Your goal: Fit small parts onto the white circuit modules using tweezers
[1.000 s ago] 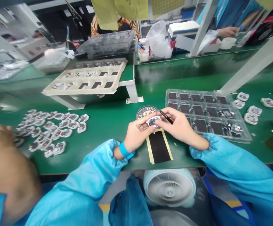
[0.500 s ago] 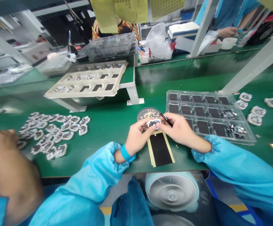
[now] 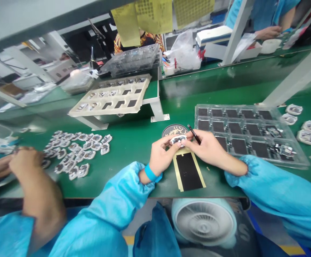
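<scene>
My left hand (image 3: 161,154) and my right hand (image 3: 208,148) meet over the green bench, fingers pinched on one small white electronic part (image 3: 178,139). My right hand also grips black tweezers (image 3: 194,134) that stick up and to the left. Just under the hands lies a black pad with yellow edges (image 3: 189,170). A round dish of tiny pieces (image 3: 174,129) sits right behind the part. Both arms wear blue sleeves, and a blue band circles my left wrist.
A clear compartment tray (image 3: 247,128) lies to the right, with a few parts in it. Several loose white parts (image 3: 75,151) are spread at left, more at far right (image 3: 306,125). A beige tray on a stand (image 3: 112,98) is behind. Another person's arm (image 3: 37,185) works at left.
The view has swung slightly, so everything sits a little to the right. My hands keep the same grip on the part and tweezers. The neighbouring person's hand has moved right.
</scene>
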{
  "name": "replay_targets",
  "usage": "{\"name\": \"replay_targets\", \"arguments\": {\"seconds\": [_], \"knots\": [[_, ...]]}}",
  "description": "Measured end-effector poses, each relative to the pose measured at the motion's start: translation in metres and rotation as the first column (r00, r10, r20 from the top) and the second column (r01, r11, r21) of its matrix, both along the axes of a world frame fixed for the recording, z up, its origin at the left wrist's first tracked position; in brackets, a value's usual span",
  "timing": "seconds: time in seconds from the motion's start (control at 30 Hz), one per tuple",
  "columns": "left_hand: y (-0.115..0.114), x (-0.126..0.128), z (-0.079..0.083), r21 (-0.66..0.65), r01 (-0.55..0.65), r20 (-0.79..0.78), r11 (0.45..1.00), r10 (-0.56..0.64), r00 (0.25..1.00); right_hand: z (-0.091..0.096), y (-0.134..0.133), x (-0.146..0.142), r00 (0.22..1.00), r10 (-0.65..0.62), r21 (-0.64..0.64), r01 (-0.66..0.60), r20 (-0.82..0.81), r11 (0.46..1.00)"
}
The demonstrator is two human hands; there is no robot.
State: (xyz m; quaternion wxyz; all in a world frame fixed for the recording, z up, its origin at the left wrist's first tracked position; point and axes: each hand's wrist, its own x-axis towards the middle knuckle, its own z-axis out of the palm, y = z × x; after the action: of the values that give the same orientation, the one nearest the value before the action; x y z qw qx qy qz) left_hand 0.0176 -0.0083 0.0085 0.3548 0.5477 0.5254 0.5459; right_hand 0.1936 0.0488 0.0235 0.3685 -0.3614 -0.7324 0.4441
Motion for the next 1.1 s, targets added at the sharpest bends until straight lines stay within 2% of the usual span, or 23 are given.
{"name": "replay_targets", "arguments": {"seconds": [0.1,0.2,0.27,0.33,0.43,0.53,0.6,0.8,0.97,1.1], "knots": [[0.004,-0.004,0.001,0.115,-0.019,-0.197,0.993,0.042,0.979,0.006,0.008,0.007,0.996,-0.009,0.22,-0.011,0.088,0.975],[0.003,-0.005,0.001,0.236,0.022,-0.377,0.971,0.071,0.924,0.012,0.01,0.014,0.998,-0.055,0.442,0.046,0.009,0.896],[0.002,-0.005,0.001,0.264,0.046,-0.456,0.963,0.083,0.886,0.012,0.01,0.016,1.0,-0.014,0.522,0.02,-0.015,0.853],[0.002,-0.004,0.001,0.264,0.047,-0.5,0.963,0.096,0.861,0.009,0.012,0.018,0.998,0.056,0.572,-0.056,0.018,0.818],[0.001,-0.004,0.002,0.253,0.031,-0.531,0.967,0.112,0.84,0.002,0.013,0.021,0.988,0.109,0.592,-0.152,0.108,0.792],[0.0,-0.005,0.002,0.23,0.039,-0.554,0.972,0.098,0.827,-0.002,0.013,0.023,0.978,0.107,0.609,-0.196,0.179,0.768],[0.0,-0.006,0.001,0.229,0.052,-0.572,0.972,0.091,0.815,-0.003,0.012,0.023,0.975,0.089,0.612,-0.197,0.202,0.766],[0.001,-0.008,-0.003,0.286,0.079,-0.623,0.955,0.123,0.772,-0.002,0.011,0.021,0.979,0.078,0.56,-0.173,0.189,0.81],[0.0,-0.008,-0.002,0.273,0.093,-0.644,0.958,0.11,0.757,-0.006,0.013,0.021,0.987,0.02,0.601,-0.113,0.16,0.792],[0.0,-0.008,-0.004,0.263,0.102,-0.655,0.959,0.099,0.749,-0.01,0.015,0.019,0.984,0.034,0.6,-0.134,0.176,0.789]]}}
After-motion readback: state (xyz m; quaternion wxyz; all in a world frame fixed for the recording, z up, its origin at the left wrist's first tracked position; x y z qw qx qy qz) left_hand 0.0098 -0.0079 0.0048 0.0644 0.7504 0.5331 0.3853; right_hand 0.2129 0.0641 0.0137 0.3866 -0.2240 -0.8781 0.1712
